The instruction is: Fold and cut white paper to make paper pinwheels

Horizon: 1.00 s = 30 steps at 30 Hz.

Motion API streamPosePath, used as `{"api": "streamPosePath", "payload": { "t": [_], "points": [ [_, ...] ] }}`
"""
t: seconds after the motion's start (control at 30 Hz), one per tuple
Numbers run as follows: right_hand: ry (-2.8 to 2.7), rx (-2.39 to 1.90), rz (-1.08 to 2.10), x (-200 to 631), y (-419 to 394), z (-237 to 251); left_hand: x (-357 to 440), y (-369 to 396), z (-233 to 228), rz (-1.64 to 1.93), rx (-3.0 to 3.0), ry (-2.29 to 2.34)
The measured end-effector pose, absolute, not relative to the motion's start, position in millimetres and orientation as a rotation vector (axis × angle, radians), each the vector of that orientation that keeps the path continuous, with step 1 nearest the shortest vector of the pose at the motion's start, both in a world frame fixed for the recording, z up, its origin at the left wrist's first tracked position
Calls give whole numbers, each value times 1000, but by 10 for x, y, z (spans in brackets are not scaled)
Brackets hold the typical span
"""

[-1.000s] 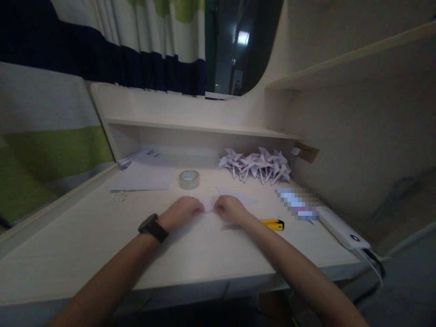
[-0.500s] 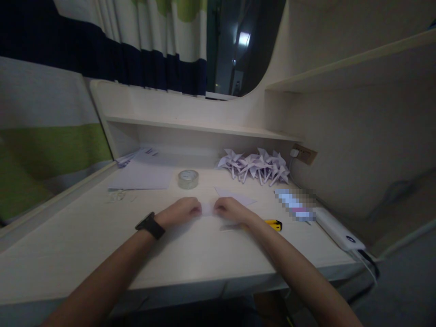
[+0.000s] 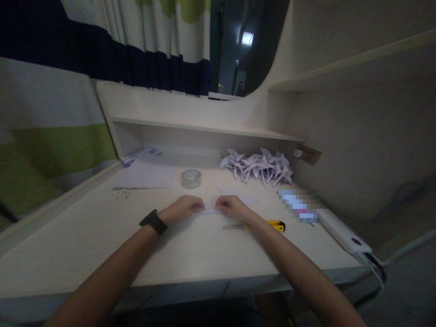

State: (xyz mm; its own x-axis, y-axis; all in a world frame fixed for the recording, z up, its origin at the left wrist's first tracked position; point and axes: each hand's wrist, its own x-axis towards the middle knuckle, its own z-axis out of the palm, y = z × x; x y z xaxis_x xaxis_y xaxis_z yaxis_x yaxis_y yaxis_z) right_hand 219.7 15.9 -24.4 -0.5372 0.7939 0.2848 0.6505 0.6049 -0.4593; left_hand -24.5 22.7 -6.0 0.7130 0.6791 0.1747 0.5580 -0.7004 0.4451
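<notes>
A small strip of white paper (image 3: 210,208) stretches between my two hands just above the desk. My left hand (image 3: 185,208), with a dark watch on its wrist, pinches the strip's left end. At the other end my right hand (image 3: 233,206) is closed on it the same way. Behind the right hand lies a pointed piece of white paper (image 3: 247,199), partly covered. A yellow utility knife (image 3: 277,225) rests under my right forearm, its blade end pointing left. Beyond the left hand stands a roll of clear tape (image 3: 191,179).
Several paper pinwheels (image 3: 260,165) are heaped at the back right. White sheets (image 3: 146,175) lie at the back left, with small scraps (image 3: 124,195) in front. A pixelated phone-like item (image 3: 299,205) and a white power strip (image 3: 344,231) line the right side.
The strip between my hands looks narrower and flatter than before, and the hands have shifted only slightly. The whole view has moved a little, so the desk items appear further right.
</notes>
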Motion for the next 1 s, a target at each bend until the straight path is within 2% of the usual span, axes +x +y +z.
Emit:
{"api": "streamPosePath", "payload": {
  "t": [0.27,0.43,0.57,0.73,0.83,1.0],
  "points": [
    [-2470,-939,-205,2096,5,-176,-259,234,24,545,2402,939],
    [-2575,-977,-447,2038,-55,-154,-320,277,27,532,2315,872],
    [-2640,-1047,-445,2016,-46,-172,-338,291,9,524,2336,937],
    [-2661,-1149,-345,1995,-51,-171,-222,187,12,826,2666,1114],
    [-2656,-1174,-308,1994,-45,-172,-146,117,-6,698,2934,1026],
    [-2616,-1139,-290,2006,5,-211,-103,88,-96,527,3027,1088]
  ]
}}
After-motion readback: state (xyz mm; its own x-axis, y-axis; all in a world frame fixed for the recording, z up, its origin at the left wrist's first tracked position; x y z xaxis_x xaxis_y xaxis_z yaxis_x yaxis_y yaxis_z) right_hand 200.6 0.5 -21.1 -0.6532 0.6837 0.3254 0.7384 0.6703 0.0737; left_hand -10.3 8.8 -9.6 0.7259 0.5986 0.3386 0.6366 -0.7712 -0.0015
